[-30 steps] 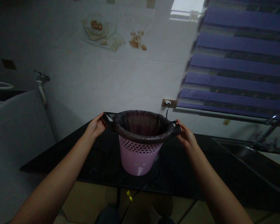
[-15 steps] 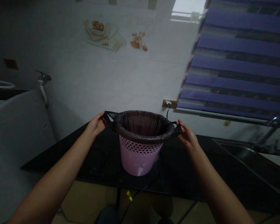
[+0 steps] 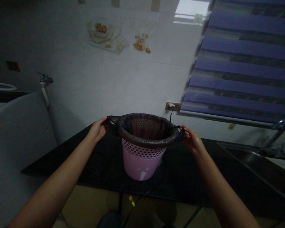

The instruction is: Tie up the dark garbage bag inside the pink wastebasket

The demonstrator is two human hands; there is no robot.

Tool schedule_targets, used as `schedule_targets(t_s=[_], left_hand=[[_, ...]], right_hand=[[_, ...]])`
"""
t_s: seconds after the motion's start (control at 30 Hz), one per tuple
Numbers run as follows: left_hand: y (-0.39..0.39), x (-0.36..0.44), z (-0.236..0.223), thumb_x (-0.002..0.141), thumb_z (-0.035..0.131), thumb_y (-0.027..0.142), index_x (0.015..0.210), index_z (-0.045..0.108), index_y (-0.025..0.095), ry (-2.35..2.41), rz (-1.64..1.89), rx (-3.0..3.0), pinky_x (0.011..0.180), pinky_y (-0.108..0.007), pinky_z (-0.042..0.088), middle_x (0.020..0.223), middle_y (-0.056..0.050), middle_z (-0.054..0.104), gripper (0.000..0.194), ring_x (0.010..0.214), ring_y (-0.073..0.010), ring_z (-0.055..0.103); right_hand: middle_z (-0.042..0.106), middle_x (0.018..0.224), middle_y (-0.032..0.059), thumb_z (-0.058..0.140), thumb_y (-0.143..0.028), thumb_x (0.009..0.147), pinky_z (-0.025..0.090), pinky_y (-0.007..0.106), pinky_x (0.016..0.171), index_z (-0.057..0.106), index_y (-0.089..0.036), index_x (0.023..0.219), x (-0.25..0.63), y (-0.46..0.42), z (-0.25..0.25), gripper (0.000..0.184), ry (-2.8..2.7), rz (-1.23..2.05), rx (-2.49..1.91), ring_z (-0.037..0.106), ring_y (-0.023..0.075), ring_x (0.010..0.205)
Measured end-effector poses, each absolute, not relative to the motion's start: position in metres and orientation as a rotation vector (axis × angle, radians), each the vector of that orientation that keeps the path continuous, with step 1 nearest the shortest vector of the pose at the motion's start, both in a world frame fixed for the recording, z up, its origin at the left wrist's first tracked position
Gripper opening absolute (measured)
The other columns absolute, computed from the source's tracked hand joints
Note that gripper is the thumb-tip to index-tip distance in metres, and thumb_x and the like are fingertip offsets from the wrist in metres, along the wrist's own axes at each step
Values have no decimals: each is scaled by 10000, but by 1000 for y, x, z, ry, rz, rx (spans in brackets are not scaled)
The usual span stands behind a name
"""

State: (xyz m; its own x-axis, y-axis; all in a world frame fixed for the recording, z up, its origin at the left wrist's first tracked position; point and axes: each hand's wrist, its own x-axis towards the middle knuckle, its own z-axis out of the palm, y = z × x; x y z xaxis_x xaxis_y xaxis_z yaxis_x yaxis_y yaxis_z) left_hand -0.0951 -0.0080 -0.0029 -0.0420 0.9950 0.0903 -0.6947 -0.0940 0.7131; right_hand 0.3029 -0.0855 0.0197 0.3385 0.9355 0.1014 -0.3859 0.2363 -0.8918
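Observation:
A pink perforated waste bin (image 3: 141, 161) stands on a black countertop (image 3: 185, 177). A black plastic bag (image 3: 147, 137) lines it and is folded over the rim. My left hand (image 3: 97, 130) pinches the bag's handle at the bin's left side. On the bin's right side, my right hand (image 3: 192, 140) is closed on the other handle of the bag. Both arms reach forward from the bottom corners.
A steel sink (image 3: 256, 164) with a tap (image 3: 279, 129) lies at the right. Purple blinds (image 3: 242, 60) hang above it. A wall socket (image 3: 172, 105) with a cable sits behind the bin. A white appliance (image 3: 16, 136) and a wall tap (image 3: 44, 85) are at the left.
Nothing has moved apart from a slight shift of the camera; both hands keep the same grip on the bag's handles.

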Motion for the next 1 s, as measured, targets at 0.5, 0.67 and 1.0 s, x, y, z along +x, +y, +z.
schedule_targets(t_s=[0.5,0.67,1.0], left_hand=[[-14,-111,-25,749,594,202,735,572,101,948,1486,911,407,-165,398,625,-24,551,105,457,-99,516],[-22,-112,-30,756,603,271,760,586,108,1112,1426,1047,421,-155,392,664,-22,554,164,465,-86,503],[-47,-106,-30,705,660,83,758,600,136,1259,1877,1199,489,-148,344,630,11,509,96,513,-95,452]], right_hand=[[621,717,49,654,-104,671,474,157,483,645,-125,830,323,-96,6,161,-932,909,-1059,588,106,551],[629,756,58,680,-127,660,489,172,515,651,-131,828,325,-98,-3,170,-940,882,-1110,601,117,598],[624,906,53,741,-275,640,477,205,666,675,-170,844,322,-117,-4,239,-1143,537,-1093,578,160,858]])
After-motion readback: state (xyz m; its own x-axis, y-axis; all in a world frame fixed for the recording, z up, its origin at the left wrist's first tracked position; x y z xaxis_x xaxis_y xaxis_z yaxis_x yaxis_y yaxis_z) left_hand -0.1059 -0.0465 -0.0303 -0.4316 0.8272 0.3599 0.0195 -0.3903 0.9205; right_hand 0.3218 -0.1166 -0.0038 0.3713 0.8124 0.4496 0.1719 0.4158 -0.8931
